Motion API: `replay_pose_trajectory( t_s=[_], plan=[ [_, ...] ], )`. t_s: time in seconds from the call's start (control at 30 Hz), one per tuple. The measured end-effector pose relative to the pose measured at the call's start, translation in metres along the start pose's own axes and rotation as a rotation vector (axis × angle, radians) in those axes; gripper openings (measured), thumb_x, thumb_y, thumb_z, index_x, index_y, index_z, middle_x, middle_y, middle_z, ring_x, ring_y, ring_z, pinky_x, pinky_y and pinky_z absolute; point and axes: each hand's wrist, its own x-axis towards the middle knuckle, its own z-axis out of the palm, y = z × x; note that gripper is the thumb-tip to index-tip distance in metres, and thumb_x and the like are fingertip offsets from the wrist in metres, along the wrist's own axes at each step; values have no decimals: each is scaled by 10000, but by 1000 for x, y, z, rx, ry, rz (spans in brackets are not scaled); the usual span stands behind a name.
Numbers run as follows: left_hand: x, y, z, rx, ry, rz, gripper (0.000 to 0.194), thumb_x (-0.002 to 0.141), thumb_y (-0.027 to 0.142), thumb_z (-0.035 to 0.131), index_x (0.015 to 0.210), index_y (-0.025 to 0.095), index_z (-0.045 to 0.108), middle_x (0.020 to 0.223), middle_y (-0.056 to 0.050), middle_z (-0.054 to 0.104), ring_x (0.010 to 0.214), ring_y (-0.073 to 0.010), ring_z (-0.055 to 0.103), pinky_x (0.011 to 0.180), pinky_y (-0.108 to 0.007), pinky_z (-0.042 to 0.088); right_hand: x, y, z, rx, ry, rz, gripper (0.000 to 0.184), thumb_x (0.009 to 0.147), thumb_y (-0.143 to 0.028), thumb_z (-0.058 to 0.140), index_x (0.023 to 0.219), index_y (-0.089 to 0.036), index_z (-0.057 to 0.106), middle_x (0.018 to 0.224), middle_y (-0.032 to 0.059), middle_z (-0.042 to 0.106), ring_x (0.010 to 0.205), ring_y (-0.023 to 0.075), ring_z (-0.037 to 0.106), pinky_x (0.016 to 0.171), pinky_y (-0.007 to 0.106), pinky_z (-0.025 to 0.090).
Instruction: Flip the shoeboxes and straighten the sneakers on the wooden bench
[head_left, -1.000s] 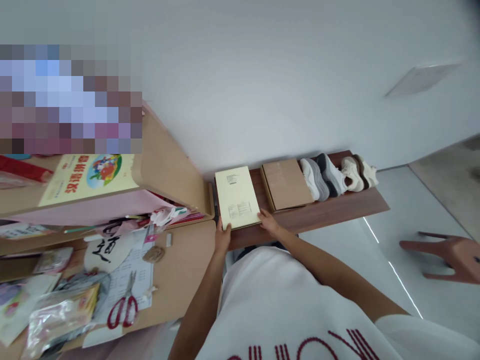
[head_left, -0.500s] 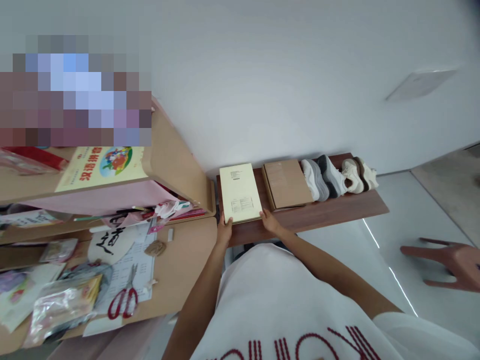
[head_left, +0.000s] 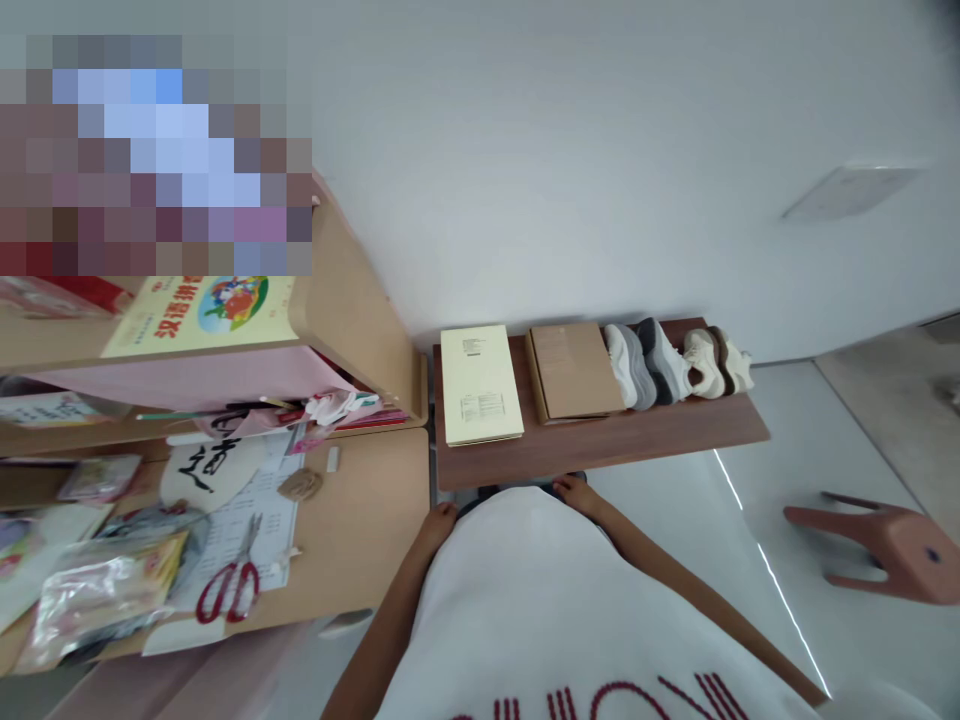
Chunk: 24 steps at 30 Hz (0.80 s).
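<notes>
A pale yellow box [head_left: 482,385] lies flat at the left end of a dark brown wooden board [head_left: 525,462], with nobody touching it. My left hand [head_left: 439,524] is low at my left side, near the desk's corner, its fingers loosely bent. By the board's front edge, close to my waist, is my right hand [head_left: 576,493], also with loosely bent fingers. I see nothing held in either hand, though my fingers are partly hidden. To the right of the yellow box is a brown cardboard box [head_left: 575,370]. Grey-white shoes [head_left: 649,362] and cream shoes [head_left: 716,362] follow along the board.
On my left stands a wooden desk [head_left: 367,530] holding red-handled scissors [head_left: 232,580], papers and plastic packets. A shelf side panel [head_left: 360,300] rises behind it. A pinkish-brown stool [head_left: 892,550] stands on the floor at right. The white wall [head_left: 555,170] backs the board.
Both hands have let go of the yellow box and drawn back toward my body. The box stays on the board in about the same place.
</notes>
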Motion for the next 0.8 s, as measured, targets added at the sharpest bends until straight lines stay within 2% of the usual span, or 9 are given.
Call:
replay_pose_trajectory(
  t_s=[0.07, 0.13, 0.3, 0.4, 0.57, 0.67, 0.8],
  plan=[
    [3, 12, -2, 33, -43, -21, 156, 725, 340, 733, 801, 204, 727, 962, -146, 774, 1099, -344, 699, 1048, -489, 475, 1, -3, -4, 29, 2, -24, 172, 832, -268, 618, 889, -203, 767, 1010, 89, 772, 1066, 284, 681, 1028, 439, 473],
    [7, 29, -5, 21, -36, 13, 186, 748, 334, 718, 875, 200, 736, 1044, -147, 769, 1124, -330, 689, 1064, -474, 464, 4, -11, -9, 79, 3, -50, 177, 844, -297, 616, 885, -202, 760, 975, 74, 771, 1046, 273, 678, 1012, 430, 481],
    [25, 70, -13, 0, 74, 67, 276, 834, 297, 661, 1087, 202, 716, 1205, -130, 731, 1188, -288, 658, 1084, -420, 451, 20, -39, -17, 289, 38, 22, 246, 860, -372, 626, 1003, -202, 733, 949, 60, 758, 944, 251, 695, 920, 419, 534],
    [38, 84, -17, 0, 148, 58, 374, 868, 294, 643, 1227, 189, 657, 1257, -140, 705, 1223, -282, 638, 1093, -401, 438, 33, -60, -18, 350, 39, -15, 278, 891, -347, 584, 1096, -204, 706, 1013, 64, 752, 953, 231, 700, 937, 419, 540],
    [63, 106, -17, -96, 161, 120, 508, 910, 311, 623, 1386, 156, 535, 1390, -172, 620, 1281, -256, 601, 1107, -366, 427, 55, -105, -13, 218, 131, -219, 305, 901, -268, 574, 1174, -191, 685, 1207, 83, 712, 1185, 232, 629, 1096, 405, 445],
    [76, 120, -16, -114, 154, 160, 567, 932, 329, 610, 1447, 138, 471, 1446, -196, 566, 1322, -253, 568, 1130, -383, 408, 67, -131, -7, 168, 154, -268, 390, 904, -243, 568, 1282, -178, 636, 1310, 98, 664, 1277, 240, 572, 1143, 403, 398],
    [93, 131, -13, -98, 164, 227, 636, 927, 370, 627, 1488, 146, 427, 1496, -198, 514, 1376, -264, 513, 1164, -409, 371, 80, -156, 1, 164, 197, -278, 632, 905, -249, 569, 1509, -146, 414, 1477, 135, 531, 1392, 256, 470, 1196, 413, 331]
  ],
)
